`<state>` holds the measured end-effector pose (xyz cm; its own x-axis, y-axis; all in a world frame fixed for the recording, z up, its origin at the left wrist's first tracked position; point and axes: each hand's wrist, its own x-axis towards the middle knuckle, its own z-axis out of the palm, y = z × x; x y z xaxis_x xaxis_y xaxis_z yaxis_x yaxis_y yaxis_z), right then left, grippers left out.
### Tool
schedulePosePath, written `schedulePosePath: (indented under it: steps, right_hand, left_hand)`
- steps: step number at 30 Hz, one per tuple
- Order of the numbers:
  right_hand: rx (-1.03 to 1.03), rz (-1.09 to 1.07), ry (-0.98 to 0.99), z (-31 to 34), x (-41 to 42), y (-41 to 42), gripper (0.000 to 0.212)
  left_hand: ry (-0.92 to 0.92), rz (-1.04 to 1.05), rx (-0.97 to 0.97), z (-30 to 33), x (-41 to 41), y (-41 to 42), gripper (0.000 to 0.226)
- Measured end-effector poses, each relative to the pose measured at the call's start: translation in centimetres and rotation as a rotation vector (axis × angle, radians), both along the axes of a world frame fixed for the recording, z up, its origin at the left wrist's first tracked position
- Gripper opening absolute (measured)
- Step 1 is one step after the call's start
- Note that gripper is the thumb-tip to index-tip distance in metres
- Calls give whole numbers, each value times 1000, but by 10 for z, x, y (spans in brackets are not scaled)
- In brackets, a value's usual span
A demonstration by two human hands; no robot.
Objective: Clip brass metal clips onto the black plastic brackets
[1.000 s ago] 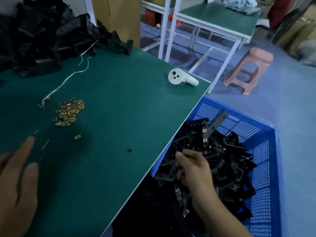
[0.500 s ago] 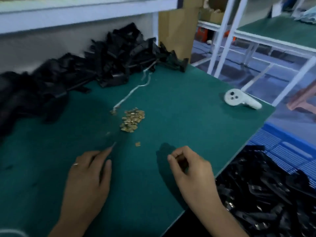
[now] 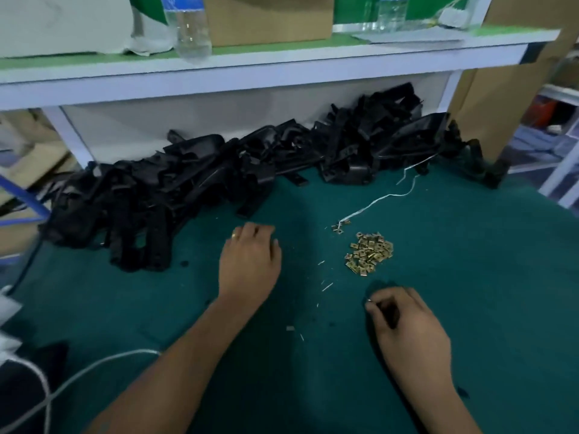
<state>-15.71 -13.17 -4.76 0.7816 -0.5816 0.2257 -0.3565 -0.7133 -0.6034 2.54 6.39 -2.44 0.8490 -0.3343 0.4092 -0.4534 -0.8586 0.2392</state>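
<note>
- A long heap of black plastic brackets (image 3: 238,180) was seen piled along the back of the green-covered table (image 3: 470,277), under a white shelf (image 3: 250,73); no brass could be made out on any of them, so most of the work was judged to be left.
- A small loose pile of square brass metal clips (image 3: 369,252) was found on the table in front of the heap, with 1 or 2 strays (image 3: 337,227) beside the end of a white string (image 3: 379,202).
- No bracket was seen lying ready between the hands, so a fresh bracket was judged to be needed before any clip could be pressed on.
- The left hand (image 3: 250,261) was laid palm down on the table, its fingers bent at the tips and nothing visible in its grip; the nearest brackets lay just beyond its fingertips.
- The right hand (image 3: 404,321) was curled, with a small glinting piece (image 3: 369,300) pinched at its fingertips, judged to be 1 brass clip, though it was too small to be certain.
- The clip pile lay just beyond the right hand, apart from it.
</note>
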Motion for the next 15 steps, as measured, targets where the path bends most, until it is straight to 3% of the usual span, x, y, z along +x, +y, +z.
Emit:
schedulePosePath:
  steps: [3, 6, 11, 15]
  right_hand:
    - [8, 28, -11, 0, 0, 0, 18]
    - [32, 39, -33, 1, -1, -1, 16]
    - [101, 6, -53, 0, 1, -4, 17]
    - [193, 11, -123, -2, 2, -7, 17]
  left_hand:
    - [181, 115, 7, 9, 73, -6, 54]
    - [274, 127, 140, 0, 115, -18, 68]
    - [206, 267, 153, -8, 138, -35, 61]
    - [295, 233, 44, -2, 137, -40, 51]
